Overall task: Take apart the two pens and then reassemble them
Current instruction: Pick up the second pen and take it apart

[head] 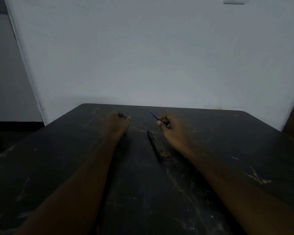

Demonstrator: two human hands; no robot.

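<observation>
A whole black pen (154, 145) lies on the dark table (227, 167) between my two forearms, its clip end pointing away from me. My right hand (171, 128) pinches a thin blue refill (154, 115), whose tip points up and to the left, above the table. My left hand (119, 122) rests on the table as a closed fist to the left of the pen. A small dark piece seems to stick out under the fist, but the light is too dim to tell what it holds.
The table is dark and scratched, with its far edge (159, 106) against a pale wall. A dark doorway opening sits at the far left and a brown surface at the far right edge.
</observation>
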